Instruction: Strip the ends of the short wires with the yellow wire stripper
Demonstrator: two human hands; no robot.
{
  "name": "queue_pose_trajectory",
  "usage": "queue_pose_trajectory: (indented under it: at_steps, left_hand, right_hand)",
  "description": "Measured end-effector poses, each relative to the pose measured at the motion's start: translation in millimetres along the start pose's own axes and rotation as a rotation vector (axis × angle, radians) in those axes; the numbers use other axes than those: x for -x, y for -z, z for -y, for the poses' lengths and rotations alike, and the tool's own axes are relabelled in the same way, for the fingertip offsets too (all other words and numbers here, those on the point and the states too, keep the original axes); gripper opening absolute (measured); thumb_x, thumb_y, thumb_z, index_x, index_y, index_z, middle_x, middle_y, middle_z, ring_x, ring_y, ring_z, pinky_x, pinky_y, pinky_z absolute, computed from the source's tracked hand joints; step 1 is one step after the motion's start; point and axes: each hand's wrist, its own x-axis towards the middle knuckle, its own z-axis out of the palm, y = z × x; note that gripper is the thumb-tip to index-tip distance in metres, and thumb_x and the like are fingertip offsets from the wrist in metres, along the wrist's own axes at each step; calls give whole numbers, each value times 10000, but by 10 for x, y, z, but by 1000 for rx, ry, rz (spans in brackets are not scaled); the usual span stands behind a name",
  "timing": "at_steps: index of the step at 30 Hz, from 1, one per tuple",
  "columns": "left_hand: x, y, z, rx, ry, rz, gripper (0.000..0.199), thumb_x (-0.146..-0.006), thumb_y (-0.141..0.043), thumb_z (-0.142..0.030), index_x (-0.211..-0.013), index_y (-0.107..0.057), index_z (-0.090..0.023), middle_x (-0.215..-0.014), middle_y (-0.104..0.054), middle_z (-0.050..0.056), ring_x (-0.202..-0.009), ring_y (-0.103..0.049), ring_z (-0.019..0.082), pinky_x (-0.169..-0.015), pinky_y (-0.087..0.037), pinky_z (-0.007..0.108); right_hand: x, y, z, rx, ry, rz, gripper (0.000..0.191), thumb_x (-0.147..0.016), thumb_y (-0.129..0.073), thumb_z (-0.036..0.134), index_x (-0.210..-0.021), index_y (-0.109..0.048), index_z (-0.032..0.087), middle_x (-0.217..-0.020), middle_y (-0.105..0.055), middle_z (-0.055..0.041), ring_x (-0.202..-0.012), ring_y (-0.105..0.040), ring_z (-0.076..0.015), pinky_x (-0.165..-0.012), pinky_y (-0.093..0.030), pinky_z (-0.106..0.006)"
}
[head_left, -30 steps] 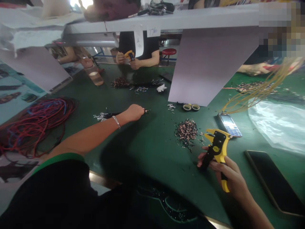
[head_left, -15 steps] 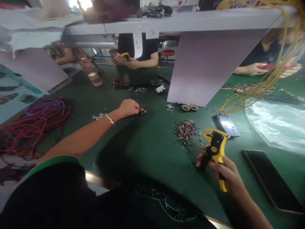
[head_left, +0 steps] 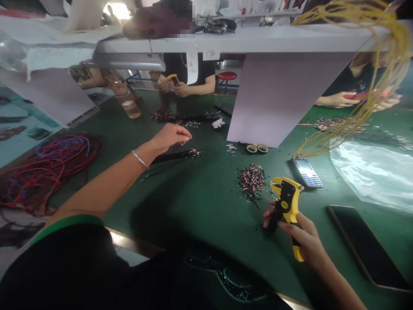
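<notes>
My left hand (head_left: 172, 135) hovers just above a bundle of thin black wires (head_left: 172, 156) with bare copper ends. Its fingertips are pinched together; whatever they hold, if anything, is too small to make out. On the right, my right hand (head_left: 305, 234) is wrapped around a yellow and black wire stripper (head_left: 287, 200), jaws pointing up and left. Close to the stripper's jaws lies a heap of short black and copper scraps (head_left: 251, 178).
Coiled red and blue wires (head_left: 54, 168) lie at left. A keypad phone (head_left: 308, 172), a dark smartphone (head_left: 364, 245) and a plastic bag (head_left: 371, 176) are at right. A white divider (head_left: 264, 99) stands beyond two tape rolls (head_left: 257, 149). Co-workers sit opposite, one holding another yellow tool (head_left: 173, 79).
My left hand has lifted off the copper ends of the black wires, and its fist has loosened into a pinch. My right hand keeps its hold on the wire stripper. The view has tilted slightly.
</notes>
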Motion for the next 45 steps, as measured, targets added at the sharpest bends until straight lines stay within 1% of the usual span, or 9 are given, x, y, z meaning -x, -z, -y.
queue_pose_trajectory:
  at_steps: [7,11,13,17,22,27,33,41,45]
  left_hand:
    - [-5,46,-258,43,-138,-177,220,-702,-729,-260,-877,-772,-135,-689,-690,42,-531,-515,78,-504,-416,222]
    - [97,23,-468,-132,-238,-270,177,-740,-681,-238,-859,-783,-154,-646,-690,26,-588,-574,99,-584,-448,230]
    - [179,-108,-519,-174,-192,-234,177,-741,-672,-230,-852,-783,-149,-580,-666,11,-560,-569,97,-588,-449,229]
    - [351,-566,-517,-61,-37,-9,215,-744,-655,-251,-866,-774,-120,-570,-677,31,-492,-533,87,-511,-409,225]
    - [546,-1103,-610,90,-49,158,224,-730,-599,-205,-840,-777,-125,-676,-732,64,-522,-527,80,-508,-408,221]
    - [666,-1385,-803,190,-48,342,324,-794,-581,-259,-1024,-766,-126,-651,-709,37,-483,-467,74,-499,-403,231]
    - [701,-1642,-901,324,87,373,182,-764,-585,-194,-888,-698,-122,-605,-686,30,-430,-429,57,-459,-364,220]
    - [724,-1829,-1004,325,9,361,128,-777,-601,-193,-845,-700,-148,-736,-734,45,-458,-499,49,-458,-401,207]
    - [728,-1844,-1046,250,-25,278,162,-795,-624,-230,-883,-742,-162,-558,-644,-6,-435,-495,59,-444,-386,210]
  right_hand:
    - [24,-51,-28,8,64,-48,385,-777,-699,360,-1117,-660,183,-895,-724,-100,-693,-687,-238,-650,-578,-353]
    - [74,-60,-78,105,161,-108,294,-808,-696,369,-1049,-685,202,-983,-712,-98,-772,-685,-226,-716,-582,-325]
    - [82,-68,-89,150,191,-136,291,-807,-705,373,-1043,-684,204,-1009,-707,-100,-812,-689,-233,-748,-582,-328]
    - [63,-117,-110,196,193,-176,335,-798,-710,370,-1087,-660,207,-968,-717,-89,-811,-696,-234,-771,-577,-339]
    - [68,-143,-138,194,194,-148,318,-793,-709,371,-1065,-664,213,-986,-723,-91,-854,-699,-245,-827,-568,-367]
    - [89,-98,-134,86,101,-60,421,-762,-736,348,-1148,-644,208,-1052,-726,-111,-972,-687,-290,-887,-544,-412]
    - [26,-143,-90,-89,23,-75,431,-717,-740,285,-1126,-632,202,-1022,-735,-88,-965,-674,-269,-922,-520,-428]
    - [9,-244,73,-93,23,-103,370,-720,-726,245,-1073,-623,202,-921,-710,-53,-835,-676,-229,-823,-538,-410]
    - [-4,-295,130,-73,33,-119,331,-732,-727,275,-1037,-627,194,-880,-702,-46,-769,-666,-215,-770,-536,-393]
